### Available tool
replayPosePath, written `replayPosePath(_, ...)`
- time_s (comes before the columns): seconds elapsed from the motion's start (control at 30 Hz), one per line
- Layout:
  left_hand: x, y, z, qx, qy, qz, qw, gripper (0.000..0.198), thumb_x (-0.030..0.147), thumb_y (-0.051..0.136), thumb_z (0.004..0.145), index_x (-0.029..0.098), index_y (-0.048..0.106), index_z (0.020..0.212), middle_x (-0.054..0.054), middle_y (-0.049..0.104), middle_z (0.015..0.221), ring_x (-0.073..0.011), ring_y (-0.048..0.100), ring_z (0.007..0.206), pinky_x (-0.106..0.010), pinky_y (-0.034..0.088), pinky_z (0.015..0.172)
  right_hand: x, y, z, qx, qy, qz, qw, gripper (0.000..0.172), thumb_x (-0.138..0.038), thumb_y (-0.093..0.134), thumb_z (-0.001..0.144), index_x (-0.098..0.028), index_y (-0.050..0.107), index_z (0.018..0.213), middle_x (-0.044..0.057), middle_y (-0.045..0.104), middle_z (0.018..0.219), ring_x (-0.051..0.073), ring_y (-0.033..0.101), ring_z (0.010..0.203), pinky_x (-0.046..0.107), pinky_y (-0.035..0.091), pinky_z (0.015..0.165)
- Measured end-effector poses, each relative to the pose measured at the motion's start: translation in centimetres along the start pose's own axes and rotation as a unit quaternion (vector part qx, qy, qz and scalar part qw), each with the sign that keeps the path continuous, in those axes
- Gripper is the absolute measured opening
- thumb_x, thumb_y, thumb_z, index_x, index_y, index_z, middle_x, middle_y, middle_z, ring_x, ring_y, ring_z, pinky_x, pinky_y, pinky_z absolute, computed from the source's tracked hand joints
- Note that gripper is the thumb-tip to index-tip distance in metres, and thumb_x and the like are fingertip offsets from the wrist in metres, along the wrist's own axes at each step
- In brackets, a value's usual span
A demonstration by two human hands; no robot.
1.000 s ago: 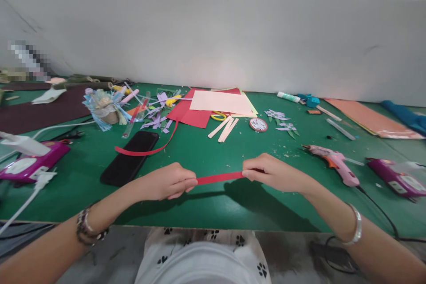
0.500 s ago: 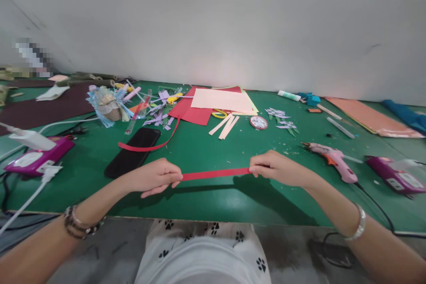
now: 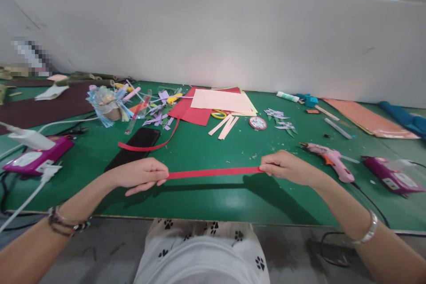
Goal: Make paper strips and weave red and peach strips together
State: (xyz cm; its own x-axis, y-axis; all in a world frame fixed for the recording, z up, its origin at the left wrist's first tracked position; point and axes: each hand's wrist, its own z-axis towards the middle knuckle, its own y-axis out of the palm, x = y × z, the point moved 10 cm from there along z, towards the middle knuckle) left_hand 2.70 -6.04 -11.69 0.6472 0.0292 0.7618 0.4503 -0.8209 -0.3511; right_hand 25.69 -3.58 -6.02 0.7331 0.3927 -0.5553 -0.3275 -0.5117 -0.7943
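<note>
A red paper strip (image 3: 213, 172) is stretched nearly level above the green table. My left hand (image 3: 141, 175) pinches its left end, and my right hand (image 3: 286, 167) pinches the right end between thumb and fingers. Just behind my left hand lies a black phone (image 3: 133, 142), with a second, curved red strip (image 3: 146, 147) across it. Further back, red paper sheets (image 3: 193, 108) lie beneath a pale pink sheet (image 3: 219, 99). Several short pale pink strips (image 3: 228, 126) rest in front of these, beside yellow-handled scissors (image 3: 218, 114), whose blades are hidden.
A pink glue gun (image 3: 329, 159) with its cord lies right of my right hand. Purple power strips stand at left (image 3: 40, 155) and right (image 3: 392, 175). Purple paper scraps (image 3: 161, 108), a round white disc (image 3: 258, 123) and a glue stick (image 3: 288, 96) lie toward the white partition (image 3: 213, 31).
My hands have moved apart, left hand leftward and right hand rightward. A longer stretch of the red strip shows between them.
</note>
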Motion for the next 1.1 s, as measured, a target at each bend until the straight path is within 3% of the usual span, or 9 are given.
replayPosePath(0.13, 2.4, -1.9, 0.3, 0.113, 0.046, 0.196, 0.973, 0.035, 0.046, 0.036, 0.082, 0.016, 0.053, 0.077, -0.003, 0.064, 0.07, -0.0132, 0.058, 0.064, -0.021, 0.042, 0.061, -0.2, 0.6, 0.7, 0.003, 0.021, 0.06, 0.998, 0.036, -0.042, 0.038, 0.079, -0.016, 0.043, 0.054, -0.006, 0.034, 0.041, 0.006, 0.03, 0.04, 0.02, 0.023, 0.043)
replayPosePath(0.23, 7.8, -2.2, 0.2, 0.276, 0.137, 0.396, 0.865, 0.05, 0.048, 0.05, 0.075, 0.014, 0.046, 0.11, -0.013, 0.051, 0.118, -0.025, 0.047, 0.106, -0.034, 0.036, 0.086, -1.2, 2.3, 2.0, -0.018, 0.04, 0.176, 0.983, 0.037, -0.046, 0.04, 0.078, -0.017, 0.041, 0.056, -0.009, 0.027, 0.039, 0.004, 0.023, 0.037, 0.019, 0.019, 0.039)
replayPosePath(0.37, 13.5, 2.8, 1.0, 0.3, 0.298, 0.544, 0.725, 0.036, 0.035, 0.043, 0.083, 0.011, 0.045, 0.11, -0.013, 0.058, 0.104, -0.0228, 0.053, 0.094, -0.033, 0.039, 0.079, -4.2, 4.5, 3.9, -0.073, -0.019, 0.308, 0.948, 0.042, -0.056, 0.04, 0.075, -0.018, 0.037, 0.058, -0.011, 0.025, 0.037, 0.003, 0.02, 0.034, 0.018, 0.016, 0.035)
replayPosePath(0.47, 14.4, 4.1, 2.0, 0.294, 0.305, 0.583, 0.693, 0.024, 0.009, 0.028, 0.085, 0.012, 0.052, 0.082, -0.006, 0.058, 0.066, -0.0156, 0.055, 0.059, -0.026, 0.037, 0.054, -5.0, 5.0, 4.5, -0.091, -0.037, 0.321, 0.942, 0.044, -0.057, 0.035, 0.077, -0.019, 0.032, 0.056, -0.011, 0.027, 0.038, 0.003, 0.022, 0.033, 0.018, 0.02, 0.035)
replayPosePath(0.63, 12.5, 3.1, 3.5, 0.208, 0.214, 0.547, 0.782, 0.021, 0.01, 0.036, 0.083, 0.015, 0.053, 0.071, -0.002, 0.057, 0.058, -0.0126, 0.049, 0.046, -0.023, 0.026, 0.042, -6.1, 1.4, 3.5, 0.069, -0.076, 0.024, 0.994, 0.035, -0.041, 0.027, 0.087, -0.016, 0.044, 0.069, 0.0, 0.052, 0.062, 0.009, 0.047, 0.055, 0.024, 0.036, 0.057)
replayPosePath(0.7, 12.0, 2.8, 3.7, 0.17, 0.195, 0.485, 0.835, 0.025, 0.019, 0.036, 0.086, 0.016, 0.052, 0.067, -0.001, 0.057, 0.056, -0.0111, 0.048, 0.044, -0.022, 0.024, 0.041, -8.0, 1.1, 2.9, 0.113, -0.119, -0.179, 0.97, 0.028, -0.037, 0.034, 0.087, -0.016, 0.05, 0.077, 0.005, 0.057, 0.074, 0.014, 0.052, 0.067, 0.028, 0.035, 0.065)
replayPosePath(0.8, 11.9, 3.0, 4.0, 0.107, 0.197, 0.387, 0.895, 0.036, 0.023, 0.03, 0.088, 0.015, 0.049, 0.059, 0.001, 0.054, 0.051, -0.0082, 0.045, 0.04, -0.02, 0.028, 0.042, -9.6, 3.1, 2.8, 0.07, -0.178, -0.343, 0.92, 0.026, -0.025, 0.035, 0.088, -0.015, 0.054, 0.075, 0.006, 0.058, 0.068, 0.015, 0.053, 0.065, 0.029, 0.031, 0.065)
replayPosePath(0.93, 12.0, 3.3, 3.9, 0.055, 0.198, 0.304, 0.93, 0.036, 0.026, 0.027, 0.089, 0.015, 0.052, 0.065, 0.002, 0.055, 0.054, -0.006, 0.046, 0.039, -0.018, 0.033, 0.045, -9.0, 4.1, 3.2, 0.015, -0.148, -0.359, 0.922, 0.03, -0.024, 0.033, 0.089, -0.014, 0.058, 0.076, 0.005, 0.059, 0.058, 0.014, 0.051, 0.054, 0.027, 0.028, 0.056)
replayPosePath(1.1, 11.3, 4.6, 3.3, -0.037, 0.182, 0.2, 0.962, 0.034, 0.026, 0.025, 0.089, 0.016, 0.058, 0.085, 0.001, 0.059, 0.059, -0.0065, 0.052, 0.045, -0.016, 0.04, 0.051, -9.5, 4.4, 2.7, -0.072, -0.156, -0.193, 0.966, 0.03, -0.022, 0.032, 0.088, -0.017, 0.059, 0.078, 0.002, 0.061, 0.063, 0.01, 0.049, 0.053, 0.022, 0.029, 0.053)
